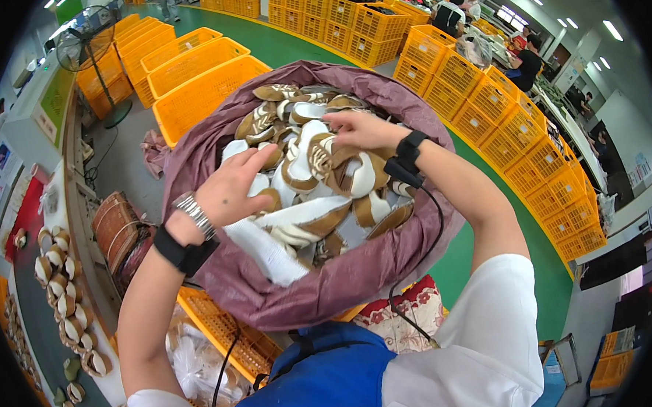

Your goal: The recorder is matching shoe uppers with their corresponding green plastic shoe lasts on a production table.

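A large purple woven sack [294, 297] stands in front of me with its mouth rolled wide. Brown and white shoe uppers [298, 164], some with laces, fill it in a loose heap. My left hand [229, 186] is over the left side of the heap, fingers spread and gripping nothing. Over the far right part of the pile is my right hand [363, 131], its fingers loosely bent and apart, close to a white-lined upper; whether the fingertips touch it I cannot tell. A white fabric piece [270, 254] lies at the near left inside the sack.
Yellow crates [195, 92] stand behind the sack at the left, and stacked yellow crates [514, 142] line the right. A conveyor belt [41, 321] carries several shoe uppers on my left. Another yellow crate [234, 341] is below the sack. A fan [105, 68] stands far left; people work far right.
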`<state>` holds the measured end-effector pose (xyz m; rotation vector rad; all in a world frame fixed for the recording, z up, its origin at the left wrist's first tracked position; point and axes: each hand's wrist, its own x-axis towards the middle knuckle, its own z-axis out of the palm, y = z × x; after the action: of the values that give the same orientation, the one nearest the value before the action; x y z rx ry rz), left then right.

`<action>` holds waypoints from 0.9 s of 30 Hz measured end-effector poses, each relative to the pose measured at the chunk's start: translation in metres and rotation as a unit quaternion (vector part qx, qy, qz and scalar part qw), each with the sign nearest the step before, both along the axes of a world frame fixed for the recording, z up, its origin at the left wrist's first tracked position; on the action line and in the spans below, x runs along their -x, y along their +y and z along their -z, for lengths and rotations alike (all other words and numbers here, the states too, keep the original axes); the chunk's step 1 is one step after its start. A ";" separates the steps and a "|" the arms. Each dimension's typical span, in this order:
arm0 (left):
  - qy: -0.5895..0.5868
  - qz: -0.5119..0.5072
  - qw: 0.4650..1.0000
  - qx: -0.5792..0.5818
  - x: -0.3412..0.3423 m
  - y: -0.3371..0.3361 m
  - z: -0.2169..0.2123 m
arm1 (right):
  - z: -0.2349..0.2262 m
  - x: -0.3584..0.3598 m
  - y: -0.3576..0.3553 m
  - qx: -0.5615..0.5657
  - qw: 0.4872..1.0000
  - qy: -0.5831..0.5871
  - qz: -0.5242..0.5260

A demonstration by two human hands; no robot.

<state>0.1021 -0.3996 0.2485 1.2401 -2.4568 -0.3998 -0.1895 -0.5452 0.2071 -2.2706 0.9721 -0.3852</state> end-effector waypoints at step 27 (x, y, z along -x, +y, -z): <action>0.210 -0.158 0.868 -0.421 0.054 -0.210 0.226 | 0.060 0.197 -0.022 -0.538 0.732 0.005 0.418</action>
<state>0.0481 -0.6099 0.0222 1.5980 -1.6664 -1.5632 -0.3864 -0.5670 0.1467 -0.7037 1.6271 -0.0821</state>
